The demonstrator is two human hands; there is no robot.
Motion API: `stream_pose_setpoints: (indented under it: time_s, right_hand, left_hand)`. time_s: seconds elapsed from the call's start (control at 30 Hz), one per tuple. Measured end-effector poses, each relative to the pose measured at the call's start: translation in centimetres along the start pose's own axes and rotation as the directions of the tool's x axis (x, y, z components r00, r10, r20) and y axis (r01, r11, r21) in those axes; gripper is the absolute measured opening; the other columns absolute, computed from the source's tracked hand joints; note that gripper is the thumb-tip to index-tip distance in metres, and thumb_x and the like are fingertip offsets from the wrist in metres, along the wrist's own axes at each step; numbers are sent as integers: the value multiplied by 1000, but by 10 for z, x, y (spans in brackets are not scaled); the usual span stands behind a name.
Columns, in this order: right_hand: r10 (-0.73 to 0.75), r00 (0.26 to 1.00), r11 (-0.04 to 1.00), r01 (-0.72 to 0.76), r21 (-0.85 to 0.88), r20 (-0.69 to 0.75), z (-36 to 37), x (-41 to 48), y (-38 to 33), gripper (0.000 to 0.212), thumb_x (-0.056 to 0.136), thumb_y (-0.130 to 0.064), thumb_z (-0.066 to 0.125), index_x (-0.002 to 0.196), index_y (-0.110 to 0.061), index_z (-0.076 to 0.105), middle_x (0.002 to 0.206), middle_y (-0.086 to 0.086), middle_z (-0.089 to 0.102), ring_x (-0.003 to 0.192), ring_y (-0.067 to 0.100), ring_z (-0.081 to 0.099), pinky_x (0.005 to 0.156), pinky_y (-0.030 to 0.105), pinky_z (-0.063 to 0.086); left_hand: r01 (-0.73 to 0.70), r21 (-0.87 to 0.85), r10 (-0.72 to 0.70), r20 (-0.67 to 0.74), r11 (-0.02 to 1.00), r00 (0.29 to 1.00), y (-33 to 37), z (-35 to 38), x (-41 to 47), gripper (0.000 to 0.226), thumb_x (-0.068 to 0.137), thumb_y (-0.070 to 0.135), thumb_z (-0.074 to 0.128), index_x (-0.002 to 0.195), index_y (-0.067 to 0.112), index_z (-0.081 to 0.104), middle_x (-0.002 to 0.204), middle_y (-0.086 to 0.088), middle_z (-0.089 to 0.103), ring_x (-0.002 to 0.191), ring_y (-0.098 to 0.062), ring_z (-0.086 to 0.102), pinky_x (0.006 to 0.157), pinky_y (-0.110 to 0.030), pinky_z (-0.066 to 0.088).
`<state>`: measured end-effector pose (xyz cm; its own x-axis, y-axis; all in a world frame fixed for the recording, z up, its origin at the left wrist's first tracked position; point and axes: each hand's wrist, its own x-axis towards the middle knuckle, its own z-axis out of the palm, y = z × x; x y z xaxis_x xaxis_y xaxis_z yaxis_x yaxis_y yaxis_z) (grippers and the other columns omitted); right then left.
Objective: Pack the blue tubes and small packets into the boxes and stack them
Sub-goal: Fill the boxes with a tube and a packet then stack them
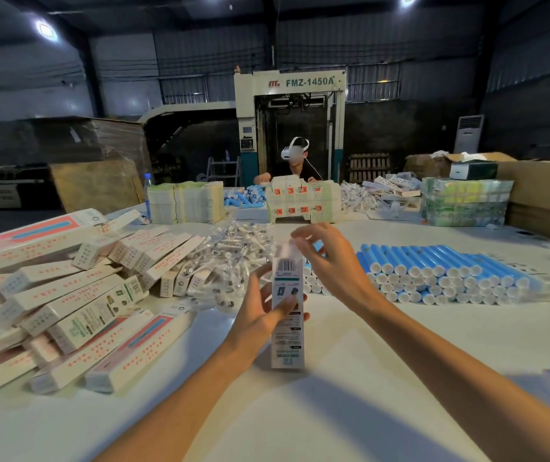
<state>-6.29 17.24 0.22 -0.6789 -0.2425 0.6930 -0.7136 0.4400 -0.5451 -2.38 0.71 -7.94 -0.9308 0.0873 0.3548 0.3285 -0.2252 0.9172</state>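
Gripping a slim printed cardboard box (288, 328) upright over the white table (333, 395) in fingers of the left hand (260, 315); curling right hand (333, 261) fingers at its blurred top flap, hold unclear. Behind: stacked cylindrical blue tubes (433, 271), glossy packets (233, 251).

A: Boxes?
B: One upright box (287, 328) in the fingers (285, 307). Left of them, a loose pile of boxes (67, 295), well over a dozen, exact count unclear.
A: Tubes? Packets?
B: Right of the fingers, blue tubes (450, 271), dozens, stacked. Beyond the fingertips, packets (233, 255), an uncountable heap.
A: People?
B: One person (295, 161) opposite.
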Motion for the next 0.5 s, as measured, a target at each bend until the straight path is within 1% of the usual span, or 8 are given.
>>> stream_pose_setpoints:
  time_s: [0.07,0.13,0.17,0.23,0.3,0.37,0.43,0.5]
  right_hand:
    - [58,998,996,-57,65,-12,-1,-13,8,21,106,-32,57,124,-23,63,119,-9,62,105,0,58,83,20,49]
    - [88,995,990,-93,110,49,1,-28,15,29,104,-38,58,131,-27,57,119,-13,65,105,-1,61,80,19,50]
    - [84,993,987,-94,129,79,3,-36,17,32,103,-39,60,134,-29,55,119,-15,67,105,-1,63,79,18,52]
    - [60,990,981,-82,178,124,8,-48,21,41,102,-33,65,140,-29,52,121,-12,70,107,3,66,81,21,56]
    - [61,989,961,-94,262,134,11,-53,22,46,100,-25,69,143,-27,51,122,-8,71,108,10,67,86,27,58]
    - [74,988,937,-116,329,138,11,-54,21,46,99,-21,71,141,-26,52,121,-7,70,109,15,68,91,35,59]
    - [77,985,930,-126,344,153,9,-52,21,44,99,-20,71,138,-27,53,122,-8,69,111,16,67,92,41,59]
    - [75,980,926,-137,352,186,6,-49,21,43,98,-19,71,136,-29,53,123,-9,68,113,16,66,92,44,59]
  left_hand:
    - [-45,30,45,11,999,999,0,0,0,78,97,8,74,153,41,30,128,-13,72,114,-39,73,90,-55,63]
    - [-77,48,76,19,996,997,1,1,-1,83,101,2,69,156,49,29,133,-12,70,120,-38,70,88,-55,63]
    - [-91,54,90,27,994,996,2,1,-1,83,102,0,67,157,48,29,137,-10,69,123,-36,69,88,-54,63]
    - [-116,70,113,52,991,992,4,2,-1,80,101,-2,65,159,44,32,140,-5,68,126,-32,67,88,-51,63]
    - [-123,80,118,56,989,991,6,3,-2,78,98,1,68,157,39,36,137,-7,68,124,-29,69,87,-44,64]
    - [-136,124,131,44,983,990,6,2,-2,76,94,6,70,155,38,37,134,-7,70,122,-27,69,88,-38,63]
    - [-167,209,161,49,963,986,6,0,-1,74,95,12,70,154,39,36,132,-6,71,121,-28,70,94,-40,62]
    - [-183,249,172,66,951,983,6,-2,0,72,96,15,71,152,42,35,129,-8,72,115,-32,73,92,-42,63]
